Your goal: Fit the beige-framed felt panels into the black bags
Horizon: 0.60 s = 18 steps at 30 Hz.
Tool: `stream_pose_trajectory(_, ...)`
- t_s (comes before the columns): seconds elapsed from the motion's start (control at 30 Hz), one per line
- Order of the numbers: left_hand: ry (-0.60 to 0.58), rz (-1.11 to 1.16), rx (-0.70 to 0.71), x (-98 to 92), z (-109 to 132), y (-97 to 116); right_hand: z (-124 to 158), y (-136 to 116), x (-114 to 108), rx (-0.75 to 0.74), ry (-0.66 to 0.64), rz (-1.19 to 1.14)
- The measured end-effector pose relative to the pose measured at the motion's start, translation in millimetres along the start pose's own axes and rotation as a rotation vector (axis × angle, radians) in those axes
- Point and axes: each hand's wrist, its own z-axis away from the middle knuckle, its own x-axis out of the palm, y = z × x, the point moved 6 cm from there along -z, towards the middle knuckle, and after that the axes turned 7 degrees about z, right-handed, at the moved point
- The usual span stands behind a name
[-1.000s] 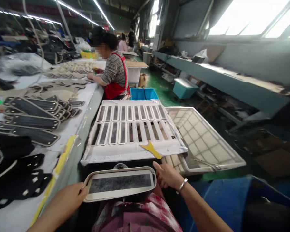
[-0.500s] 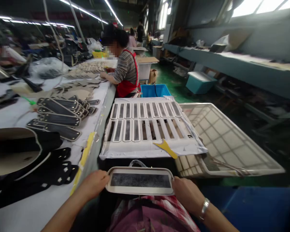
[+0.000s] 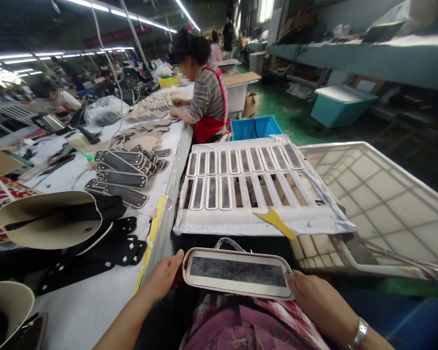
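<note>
In front of my lap is a long panel (image 3: 237, 272) with rounded corners, a pale border, a dark central strip and a raised edge. It tilts slightly down to the right. My right hand (image 3: 308, 294) pinches its right end, a silver bracelet on the wrist. At the left end, my left hand (image 3: 165, 276) is closed against the edge, thumb on top, fingers partly hidden. A clear loop (image 3: 229, 243) shows behind the panel. Beyond lies a white slotted board (image 3: 219, 224), with similar pale-rimmed dark strips (image 3: 212, 163) in several slots. A yellow forked tool (image 3: 275, 222) lies on its front edge.
A white crate (image 3: 354, 194) stands right of the board. On the left table are stacked dark strap pieces (image 3: 124, 177), black cut parts (image 3: 105, 248) and an open pale-lined shell (image 3: 51, 218). A co-worker (image 3: 209, 97) in a red apron works ahead, near a blue bin (image 3: 257, 127).
The view has swung left, so the panel, board and hands appear further right. The panel tilts more, its right end lower. My left thumb sits closer to the panel's outer edge.
</note>
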Motion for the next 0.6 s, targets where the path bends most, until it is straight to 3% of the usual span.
stream_pose_trajectory(0.1, 0.106, -0.391, 0.106, -0.5, 5.3, 14.6, 2.0, -0.1, -1.6, -0.058, 0.065, -0.035)
stream_pose_trajectory(0.2, 0.089, -0.577, 0.103, 2.9, 4.1, 22.6, 0.6, 2.1, -4.6, 0.003, 0.019, -0.077)
stream_pose_trajectory(0.3, 0.046, -0.605, 0.095, 4.6, -0.6, 24.0, -1.7, -0.4, -6.3, 0.029, -0.062, -0.026)
stream_pose_trajectory(0.6, 0.012, -0.452, 0.088, 3.4, -3.8, 17.7, -3.7, -2.9, -4.0, 0.034, -0.113, -0.021)
